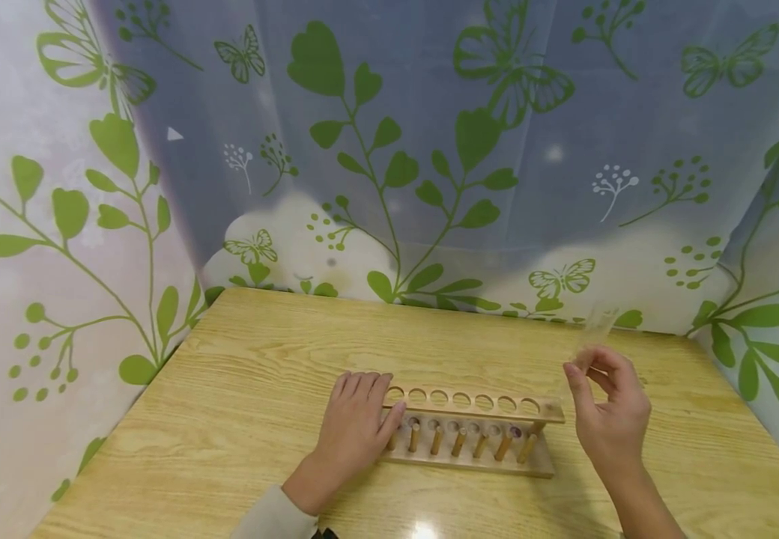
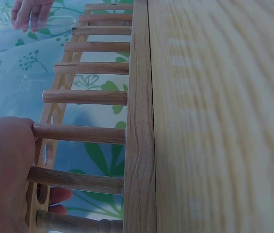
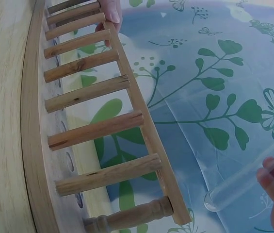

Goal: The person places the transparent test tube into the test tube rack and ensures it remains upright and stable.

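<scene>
Left hand grips the wooden rack at its left end; right hand pinches a clear test tube, tilted, rounded end down, near the rack's right end. I judge it a loading step, though it could be removal; if loading, I must upright the tube, align it and lower gently.

Behind the yellowish wood-grain surface hangs a bluish backdrop printed with green leaves, berry sprigs and butterflies.
</scene>
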The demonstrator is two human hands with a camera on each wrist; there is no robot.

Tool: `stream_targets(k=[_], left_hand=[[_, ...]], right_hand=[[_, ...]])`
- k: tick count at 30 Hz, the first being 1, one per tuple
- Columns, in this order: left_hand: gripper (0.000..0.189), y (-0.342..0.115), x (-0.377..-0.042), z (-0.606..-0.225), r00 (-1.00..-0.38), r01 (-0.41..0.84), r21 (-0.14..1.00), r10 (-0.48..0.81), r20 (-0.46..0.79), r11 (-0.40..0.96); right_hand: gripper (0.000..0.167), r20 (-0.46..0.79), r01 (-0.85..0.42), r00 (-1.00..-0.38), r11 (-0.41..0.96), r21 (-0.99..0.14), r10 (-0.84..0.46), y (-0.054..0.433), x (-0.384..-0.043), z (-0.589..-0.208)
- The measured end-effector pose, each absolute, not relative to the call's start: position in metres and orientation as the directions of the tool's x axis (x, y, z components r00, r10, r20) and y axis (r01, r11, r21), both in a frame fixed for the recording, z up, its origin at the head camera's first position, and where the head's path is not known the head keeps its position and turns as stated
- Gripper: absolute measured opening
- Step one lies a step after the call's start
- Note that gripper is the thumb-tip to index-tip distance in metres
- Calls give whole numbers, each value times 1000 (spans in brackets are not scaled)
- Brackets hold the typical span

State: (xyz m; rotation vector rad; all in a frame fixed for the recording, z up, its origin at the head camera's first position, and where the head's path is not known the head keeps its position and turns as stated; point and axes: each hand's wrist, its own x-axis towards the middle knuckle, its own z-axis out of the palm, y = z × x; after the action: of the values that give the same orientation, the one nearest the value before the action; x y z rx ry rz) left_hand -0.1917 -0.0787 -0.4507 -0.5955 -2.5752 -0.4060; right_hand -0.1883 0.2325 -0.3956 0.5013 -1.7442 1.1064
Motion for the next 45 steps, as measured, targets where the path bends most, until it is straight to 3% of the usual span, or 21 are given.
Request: stream_targets(k=[26,45], left_hand=[[43,-79,-193,-452,-794,472,161,339,505,867],[44,-79,-193,-453,-800,464,152,339,495,873]], right_hand=[[31,870,-753,-482,458,-472,105,225,-186,-397],[29,879,-760,-468,467,-453,91,224,-185,-396]])
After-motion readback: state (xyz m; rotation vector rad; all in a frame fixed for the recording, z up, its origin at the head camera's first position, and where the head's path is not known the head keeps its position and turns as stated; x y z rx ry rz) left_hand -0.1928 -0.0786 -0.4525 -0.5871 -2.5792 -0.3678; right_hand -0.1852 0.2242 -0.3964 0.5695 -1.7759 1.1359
